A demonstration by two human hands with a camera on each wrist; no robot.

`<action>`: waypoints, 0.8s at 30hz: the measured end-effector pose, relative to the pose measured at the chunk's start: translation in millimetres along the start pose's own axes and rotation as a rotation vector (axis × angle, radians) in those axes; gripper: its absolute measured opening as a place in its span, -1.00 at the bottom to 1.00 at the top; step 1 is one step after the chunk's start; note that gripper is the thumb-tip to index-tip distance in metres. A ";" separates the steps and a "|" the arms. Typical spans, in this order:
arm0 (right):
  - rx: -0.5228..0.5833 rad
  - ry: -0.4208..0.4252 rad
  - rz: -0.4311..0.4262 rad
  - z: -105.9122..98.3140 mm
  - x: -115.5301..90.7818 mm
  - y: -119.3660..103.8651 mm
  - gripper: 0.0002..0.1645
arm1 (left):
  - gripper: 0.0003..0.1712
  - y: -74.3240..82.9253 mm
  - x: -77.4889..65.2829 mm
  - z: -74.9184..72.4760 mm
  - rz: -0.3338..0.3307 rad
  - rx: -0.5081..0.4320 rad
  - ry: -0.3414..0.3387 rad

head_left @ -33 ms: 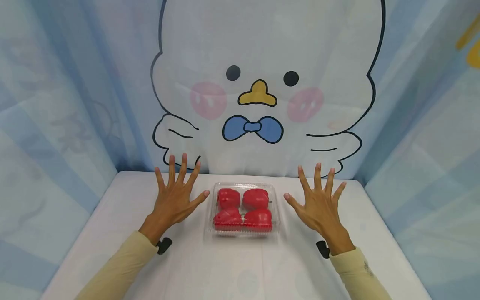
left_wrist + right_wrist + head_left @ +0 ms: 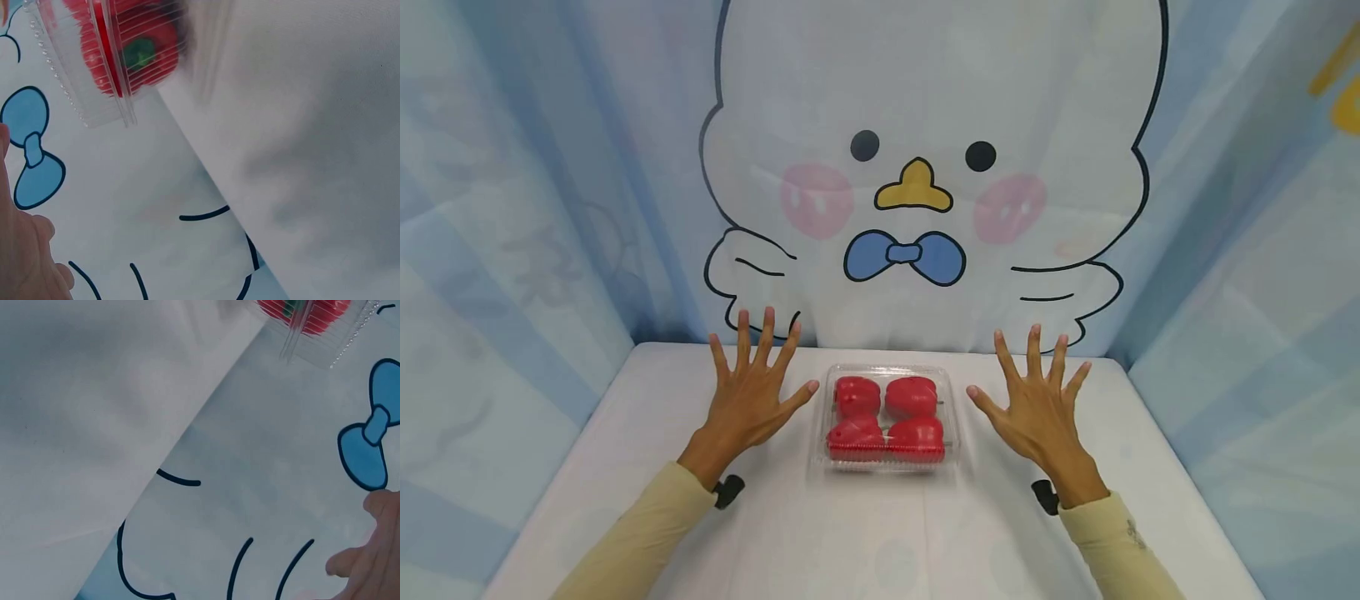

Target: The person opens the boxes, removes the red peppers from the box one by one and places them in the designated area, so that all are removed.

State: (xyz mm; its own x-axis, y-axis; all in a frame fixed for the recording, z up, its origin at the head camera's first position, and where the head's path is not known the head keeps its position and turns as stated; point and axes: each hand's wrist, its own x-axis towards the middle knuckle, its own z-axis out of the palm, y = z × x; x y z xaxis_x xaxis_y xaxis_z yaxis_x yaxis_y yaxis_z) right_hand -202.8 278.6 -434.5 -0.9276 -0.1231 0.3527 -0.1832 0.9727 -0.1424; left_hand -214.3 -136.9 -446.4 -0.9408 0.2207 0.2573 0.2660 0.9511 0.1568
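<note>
A clear plastic clamshell box [image 2: 887,370] sits closed near the back of the white table, with several red bell peppers [image 2: 912,398] inside. To its left hovers my left hand [image 2: 747,402], palm down, its fingers spread straight and holding nothing. My right hand [image 2: 1042,408] mirrors it on the box's other side, also spread and apart from the box. In the left wrist view the box [image 2: 106,112] shows at the top, with a green stem end on one pepper [image 2: 156,59]. The right wrist view catches only a corner of the box [image 2: 319,350].
The white-covered table [image 2: 865,542] meets a hanging backdrop [image 2: 917,317] printed with a cartoon chick in a blue bow tie [image 2: 905,253]. Pale blue cloth curtains [image 2: 512,250] stand along both sides. A black strap piece [image 2: 728,492] shows at each wrist.
</note>
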 end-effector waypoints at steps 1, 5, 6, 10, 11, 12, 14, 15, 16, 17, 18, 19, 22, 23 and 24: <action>0.002 0.000 -0.002 -0.2 0.1 0.2 0.15 | 0.14 0.2 -0.1 0.0 -0.001 0.000 -0.001; -0.001 0.006 -0.002 -0.2 0.2 0.3 0.16 | 0.13 1.4 -0.5 -0.3 0.000 -0.009 -0.001; -0.002 0.012 -0.001 -0.3 -0.1 0.0 0.17 | 0.13 1.7 -0.7 -0.5 0.001 -0.013 -0.002; 0.014 0.041 -0.014 1.5 -2.6 -2.4 0.18 | 0.10 2.4 -0.7 -1.2 0.003 -0.057 0.002; 0.029 0.049 -0.024 1.9 -4.1 -4.3 0.18 | 0.09 2.3 -0.7 -1.1 0.002 -0.082 0.002; 0.043 0.060 -0.033 2.4 -5.6 -6.5 0.18 | 0.07 2.2 -0.6 -0.9 0.001 -0.113 0.004; 0.089 0.091 -0.060 2.9 -9.7 -12.5 0.16 | 0.03 1.5 -0.7 -0.4 -0.004 -0.200 0.010; 0.115 0.112 -0.078 2.9 -12.2 -16.4 0.14 | 0.00 1.2 -1.0 -0.1 -0.011 -0.258 0.014; 0.135 0.131 -0.094 4.3 -14.8 -19.9 0.12 | -0.04 0.8 -1.4 0.2 -0.018 -0.308 0.018; 0.159 0.149 -0.109 5.3 -17.7 -24.1 0.10 | -0.06 0.4 -1.9 0.8 -0.030 -0.359 0.022; 0.177 0.168 -0.125 6.7 -20.3 -28.0 0.08 | -0.09 -0.1 -2.5 1.6 -0.040 -0.407 0.031; 0.200 0.184 -0.142 8.4 -23.3 -32.1 0.07 | -0.12 -0.5 -3.2 2.4 -0.051 -0.455 0.040; 0.246 0.211 -0.181 14.7 -32.7 -43.5 0.05 | -0.20 -0.7 -6.2 5.2 -0.080 -0.564 0.059; 0.263 0.220 -0.195 16.2 -35.9 -47.6 0.05 | -0.24 -0.4 -7.6 5.9 -0.085 -0.598 0.063; 0.277 0.227 -0.206 17.6 -39.1 -51.3 0.04 | -0.27 -0.1 -8.9 7.0 -0.088 -0.631 0.064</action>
State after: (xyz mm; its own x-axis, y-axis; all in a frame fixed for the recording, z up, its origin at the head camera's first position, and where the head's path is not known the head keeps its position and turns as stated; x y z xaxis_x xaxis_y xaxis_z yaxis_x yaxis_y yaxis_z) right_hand -162.8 230.0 -457.3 -0.7729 -0.2330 0.5902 -0.4670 0.8386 -0.2804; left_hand -207.4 -137.4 -455.4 -0.9555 0.1154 0.2714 0.2792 0.6507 0.7061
